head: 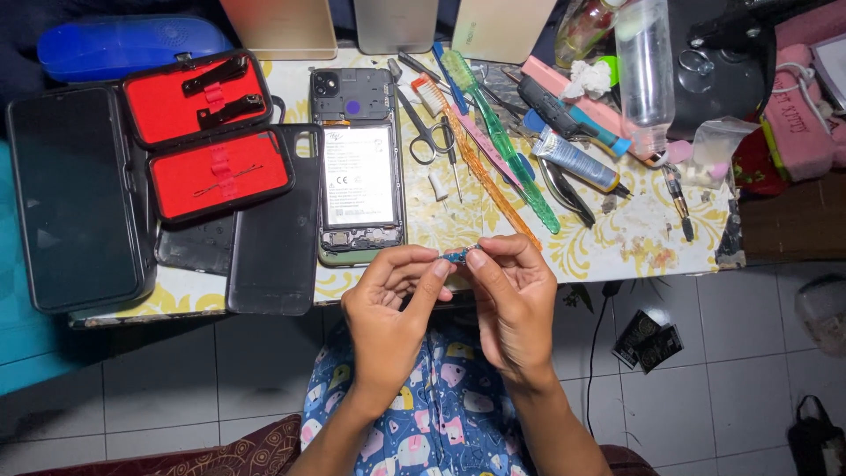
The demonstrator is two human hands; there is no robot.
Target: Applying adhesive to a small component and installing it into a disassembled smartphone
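Note:
My left hand and my right hand meet over the table's front edge, both pinching one small blue-green part between their fingertips. Just beyond them lies an opened phone, back cover off, its white-labelled battery and circuit board exposed. A black phone back cover lies to its left. Most of the small part is hidden by my fingers.
An open black case with red lining and a dark tablet-like slab sit at the left. Scissors, green and orange toothbrushes, tweezers, a glue tube and a clear bottle crowd the right. Tiled floor lies below.

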